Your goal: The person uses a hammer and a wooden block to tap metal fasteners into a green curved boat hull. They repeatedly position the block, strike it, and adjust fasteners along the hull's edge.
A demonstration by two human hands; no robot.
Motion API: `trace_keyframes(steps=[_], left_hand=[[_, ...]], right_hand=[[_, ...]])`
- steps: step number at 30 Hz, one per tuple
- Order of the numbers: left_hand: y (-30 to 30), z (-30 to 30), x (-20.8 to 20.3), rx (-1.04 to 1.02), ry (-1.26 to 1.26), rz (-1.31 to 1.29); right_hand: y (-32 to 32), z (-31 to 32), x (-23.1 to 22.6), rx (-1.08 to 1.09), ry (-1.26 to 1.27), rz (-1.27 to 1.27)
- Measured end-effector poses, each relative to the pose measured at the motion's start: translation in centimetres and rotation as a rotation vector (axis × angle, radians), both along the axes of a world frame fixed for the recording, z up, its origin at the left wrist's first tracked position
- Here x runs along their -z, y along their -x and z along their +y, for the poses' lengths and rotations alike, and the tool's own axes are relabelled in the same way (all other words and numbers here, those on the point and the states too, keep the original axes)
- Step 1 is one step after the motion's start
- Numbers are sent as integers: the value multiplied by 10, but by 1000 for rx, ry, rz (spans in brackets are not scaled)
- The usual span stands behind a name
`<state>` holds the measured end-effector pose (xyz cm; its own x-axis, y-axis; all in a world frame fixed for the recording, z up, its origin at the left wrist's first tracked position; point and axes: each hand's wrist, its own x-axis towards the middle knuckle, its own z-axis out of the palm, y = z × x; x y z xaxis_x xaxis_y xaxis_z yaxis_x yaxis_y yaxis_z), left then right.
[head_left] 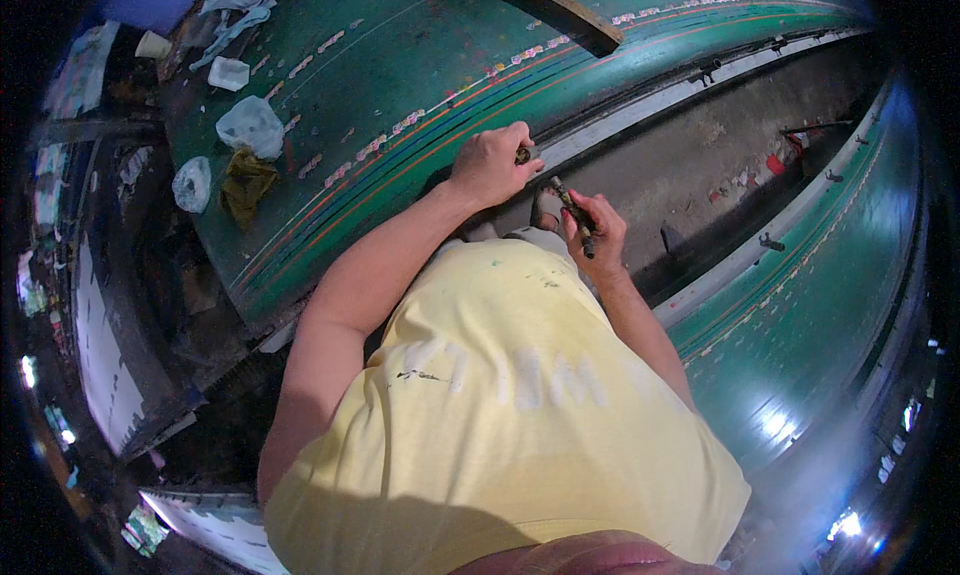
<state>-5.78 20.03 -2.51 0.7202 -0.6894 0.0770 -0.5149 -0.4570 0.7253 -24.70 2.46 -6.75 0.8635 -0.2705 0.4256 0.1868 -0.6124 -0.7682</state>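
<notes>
With our left hand (492, 165) we grip a small dark piece (523, 156) by the edge of the green surface (420, 70), and our right hand (602, 233) holds a dark rod (587, 245) past that edge, mid-length, maybe for balance.

The left grip (500, 160) holds a small dark fitting (522, 156), the right grip (598, 233) a slim dark rod (573, 213).

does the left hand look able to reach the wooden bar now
Likely yes: nothing seems to stand between the left hand and the wooden bar, though that hand grips a small dark part.
</notes>
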Motion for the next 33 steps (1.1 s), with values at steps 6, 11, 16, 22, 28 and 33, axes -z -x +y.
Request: trace_keyframes(steps=[6, 11, 16, 22, 28, 33], left_hand=[[20, 20, 34, -114, 203, -92], [25, 18, 24, -173, 109, 31], [20, 13, 13, -92, -2, -313], [15, 7, 16, -92, 56, -233], [5, 2, 4, -57, -14, -163], [15, 39, 20, -104, 65, -153]], right_hand=[[5, 14, 2, -7, -33, 38], [12, 20, 13, -12, 3, 83], [10, 23, 6, 4, -73, 100], [7, 19, 11, 81, -114, 99], [18, 20, 22, 60, -203, 131], [25, 16, 25, 53, -181, 129]])
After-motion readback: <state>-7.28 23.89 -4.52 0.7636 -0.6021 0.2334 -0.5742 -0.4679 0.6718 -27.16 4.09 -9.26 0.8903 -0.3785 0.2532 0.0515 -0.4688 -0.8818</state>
